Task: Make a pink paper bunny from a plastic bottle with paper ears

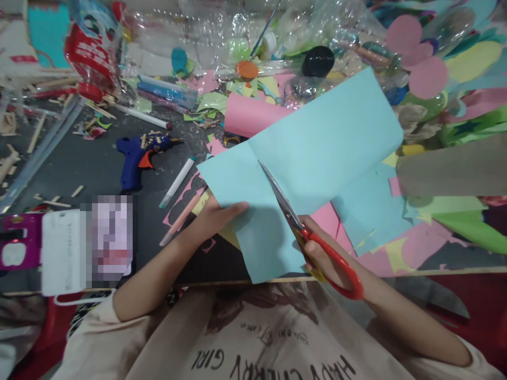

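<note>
A large light blue sheet of paper (328, 142) is held above the near edge of the dark table, with a cut running part of the way across it. My left hand (222, 214) grips the sheet's left side, its thumb lying on top and the other fingers hidden underneath. Red-handled scissors (332, 256) are in my right hand (322, 258), fingers wrapped round the handles. Their blades lie along the cut, pointing up and left, and the tip is near the inner end of the cut. Behind the sheet lies a rolled pink paper (253, 116).
A blue glue gun (137, 158) and a white marker (177, 182) lie to the left. Farther left are a white card-like item (61, 253) and small wooden sticks. Clear plastic bottles and a red-labelled bottle (91, 58) crowd the back. Coloured paper scraps (420, 245) cover the right side.
</note>
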The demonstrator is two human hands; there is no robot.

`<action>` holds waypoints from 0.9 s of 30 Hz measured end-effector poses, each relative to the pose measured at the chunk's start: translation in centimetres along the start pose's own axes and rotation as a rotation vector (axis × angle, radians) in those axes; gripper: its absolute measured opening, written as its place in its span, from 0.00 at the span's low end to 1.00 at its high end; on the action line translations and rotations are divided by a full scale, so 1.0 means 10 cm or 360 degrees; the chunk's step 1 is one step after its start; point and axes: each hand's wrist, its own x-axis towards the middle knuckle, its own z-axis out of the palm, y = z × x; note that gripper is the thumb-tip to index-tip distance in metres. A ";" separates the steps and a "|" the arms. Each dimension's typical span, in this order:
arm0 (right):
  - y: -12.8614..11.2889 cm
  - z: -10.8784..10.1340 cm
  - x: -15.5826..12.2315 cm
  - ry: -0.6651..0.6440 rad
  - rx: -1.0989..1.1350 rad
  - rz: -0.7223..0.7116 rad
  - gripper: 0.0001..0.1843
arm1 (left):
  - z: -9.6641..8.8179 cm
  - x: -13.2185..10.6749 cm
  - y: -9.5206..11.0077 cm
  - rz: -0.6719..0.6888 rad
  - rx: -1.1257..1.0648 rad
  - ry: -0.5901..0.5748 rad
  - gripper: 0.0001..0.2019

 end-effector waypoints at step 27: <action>-0.05 -0.04 0.00 -0.0134 -0.0144 -0.0137 0.26 | 0.04 0.06 0.04 0.0227 -0.0010 0.0331 0.25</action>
